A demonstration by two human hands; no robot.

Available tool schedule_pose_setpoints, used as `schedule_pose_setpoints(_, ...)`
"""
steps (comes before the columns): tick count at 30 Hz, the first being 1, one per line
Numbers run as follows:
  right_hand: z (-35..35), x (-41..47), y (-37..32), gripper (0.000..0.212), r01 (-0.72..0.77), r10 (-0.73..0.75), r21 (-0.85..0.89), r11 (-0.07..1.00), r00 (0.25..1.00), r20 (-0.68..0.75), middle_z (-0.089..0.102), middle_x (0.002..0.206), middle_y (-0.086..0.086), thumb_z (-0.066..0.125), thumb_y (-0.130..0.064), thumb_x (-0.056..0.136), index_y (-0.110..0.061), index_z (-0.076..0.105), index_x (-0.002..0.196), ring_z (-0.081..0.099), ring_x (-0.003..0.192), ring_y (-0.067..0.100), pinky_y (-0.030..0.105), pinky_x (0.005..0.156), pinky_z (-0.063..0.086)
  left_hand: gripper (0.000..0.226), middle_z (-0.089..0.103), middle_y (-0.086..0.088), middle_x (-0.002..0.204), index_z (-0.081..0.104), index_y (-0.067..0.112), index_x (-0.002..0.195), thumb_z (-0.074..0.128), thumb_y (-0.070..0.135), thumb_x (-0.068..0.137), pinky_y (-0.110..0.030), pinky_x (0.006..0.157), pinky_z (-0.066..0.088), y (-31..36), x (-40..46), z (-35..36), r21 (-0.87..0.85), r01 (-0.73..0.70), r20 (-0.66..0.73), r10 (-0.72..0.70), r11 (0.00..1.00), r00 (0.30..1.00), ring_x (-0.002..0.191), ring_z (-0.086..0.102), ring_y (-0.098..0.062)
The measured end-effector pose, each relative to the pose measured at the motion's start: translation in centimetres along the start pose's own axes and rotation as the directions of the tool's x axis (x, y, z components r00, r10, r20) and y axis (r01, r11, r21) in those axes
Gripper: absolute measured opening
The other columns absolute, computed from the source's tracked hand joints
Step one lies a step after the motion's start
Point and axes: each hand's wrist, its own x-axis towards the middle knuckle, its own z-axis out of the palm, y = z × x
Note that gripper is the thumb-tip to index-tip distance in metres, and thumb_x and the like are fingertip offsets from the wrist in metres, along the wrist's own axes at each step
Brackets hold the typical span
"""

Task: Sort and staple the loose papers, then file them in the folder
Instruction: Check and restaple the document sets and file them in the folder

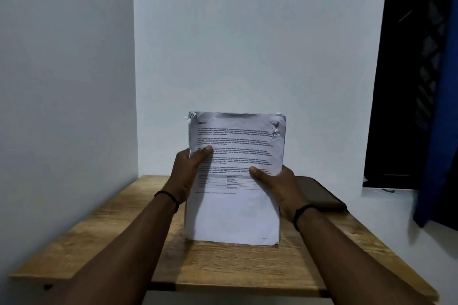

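Note:
A stack of printed papers [235, 215] stands upright on its bottom edge on the wooden table [218, 265]. The top corners are crumpled and torn. My left hand [188, 173] grips the stack's left edge, thumb across the front page. My right hand [275, 186] grips the right edge, thumb on the front. A dark brown folder [322, 195] lies flat on the table behind my right hand, partly hidden by it. No stapler shows.
The table stands in a corner between two white walls [247, 44]. A dark window and a blue curtain [438, 131] are at the right, above a white ledge. Both wrists wear a black band.

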Motion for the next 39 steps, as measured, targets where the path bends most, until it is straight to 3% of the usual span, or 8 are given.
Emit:
schedule_pose_setpoints(11, -4.7, 2.9, -3.2, 0.056, -0.045, 0.068, -0.118, 0.992, 0.976, 0.207, 0.068, 0.128, 0.008, 0.08, -0.009, 0.081, -0.012, 0.061, 0.134, 0.064, 0.12, 0.027, 0.046, 0.108, 0.044, 0.035, 0.068, -0.023, 0.12, 0.062, -0.006, 0.125, 0.059, 0.01, 0.093, -0.04, 0.088, 0.059, 0.2, 4.5, 1.4, -0.178, 0.255, 0.158, -0.228, 0.95, 0.961, 0.106, 0.067, -0.036)
schedule_pose_setpoints(16, -7.3, 4.1, -3.7, 0.043, -0.132, 0.195, -0.345, 0.929, 0.968, 0.156, 0.074, 0.113, 0.01, 0.084, -0.01, 0.076, -0.011, 0.071, 0.118, 0.07, 0.108, 0.029, 0.048, 0.103, 0.05, 0.033, 0.07, -0.021, 0.117, 0.064, -0.003, 0.123, 0.06, 0.014, 0.094, -0.045, 0.092, 0.053, -1.6, 5.3, 1.7, 0.011, 0.403, 0.199, -0.397, 0.915, 0.896, 0.1, 0.068, -0.034)
schedule_pose_setpoints(21, -8.8, 6.8, -1.5, 0.038, -0.167, 0.311, -0.815, 0.555, 0.95, 0.018, 0.077, 0.094, -0.004, 0.087, -0.03, 0.066, -0.019, 0.075, 0.1, 0.072, 0.091, 0.018, 0.043, 0.093, 0.056, 0.035, 0.074, -0.022, 0.093, 0.066, -0.006, 0.114, 0.067, 0.017, 0.089, -0.027, 0.043, 0.051, -4.7, 3.7, 0.7, 0.284, 0.463, 0.313, -0.538, 0.84, 0.783, 0.06, 0.067, -0.025)
schedule_pose_setpoints(24, -7.6, 8.0, 0.0, 0.032, -0.165, 0.362, -0.926, 0.341, 0.932, -0.032, 0.074, 0.091, -0.005, 0.086, -0.033, 0.071, -0.02, 0.071, 0.096, 0.07, 0.087, 0.016, 0.034, 0.084, 0.056, 0.033, 0.073, -0.024, 0.103, 0.063, 0.0, 0.118, 0.067, 0.017, 0.09, -0.027, 0.045, 0.055, -6.5, 3.6, -0.6, 0.322, 0.514, 0.343, -0.604, 0.795, 0.719, 0.066, 0.073, -0.028)
schedule_pose_setpoints(28, -4.0, 9.0, 3.1, 0.051, -0.145, 0.332, -0.976, 0.163, 0.939, -0.084, 0.063, 0.107, 0.002, 0.085, -0.037, 0.073, -0.02, 0.057, 0.113, 0.06, 0.096, 0.022, 0.028, 0.065, 0.043, 0.036, 0.072, -0.024, 0.106, 0.062, -0.003, 0.122, 0.067, 0.013, 0.091, -0.037, 0.052, 0.06, -10.0, 3.4, -2.9, 0.251, 0.573, 0.234, -0.623, 0.781, 0.747, 0.075, 0.07, -0.038)
schedule_pose_setpoints(31, -1.4, 8.8, 6.5, 0.063, -0.167, 0.072, -0.985, 0.039, 0.984, -0.164, 0.049, 0.117, 0.012, 0.075, -0.028, 0.076, -0.022, 0.043, 0.13, 0.05, 0.11, 0.034, 0.042, 0.087, 0.047, 0.034, 0.073, -0.025, 0.104, 0.063, -0.007, 0.119, 0.067, 0.011, 0.091, -0.032, 0.043, 0.056, -11.6, 3.5, -4.2, 0.172, 0.588, 0.158, -0.611, 0.79, 0.776, 0.071, 0.067, -0.037)
schedule_pose_setpoints(36, 5.5, 6.8, 8.9, 0.01, 0.023, -0.063, -0.92, 0.391, 0.998, -0.002, 0.059, 0.105, 0.006, 0.058, -0.026, 0.091, -0.021, 0.059, 0.1, 0.059, 0.097, 0.025, 0.032, 0.075, 0.043, 0.032, 0.07, -0.032, 0.102, 0.061, -0.01, 0.115, 0.066, 0.01, 0.091, -0.035, 0.048, 0.058, -12.2, 3.9, -3.9, 0.131, 0.596, 0.112, -0.609, 0.792, 0.785, 0.071, 0.065, -0.042)
schedule_pose_setpoints(39, 7.9, 5.2, 9.4, 0.015, 0.102, -0.111, -0.909, 0.403, 0.992, 0.062, 0.061, 0.1, -0.001, 0.054, -0.035, 0.097, -0.022, 0.061, 0.094, 0.058, 0.092, 0.018, 0.029, 0.07, 0.038, 0.03, 0.069, -0.033, 0.105, 0.064, -0.009, 0.115, 0.064, 0.01, 0.092, -0.039, 0.056, 0.061, -12.6, 4.0, -3.8, 0.12, 0.607, 0.106, -0.618, 0.786, 0.779, 0.083, 0.064, -0.046)
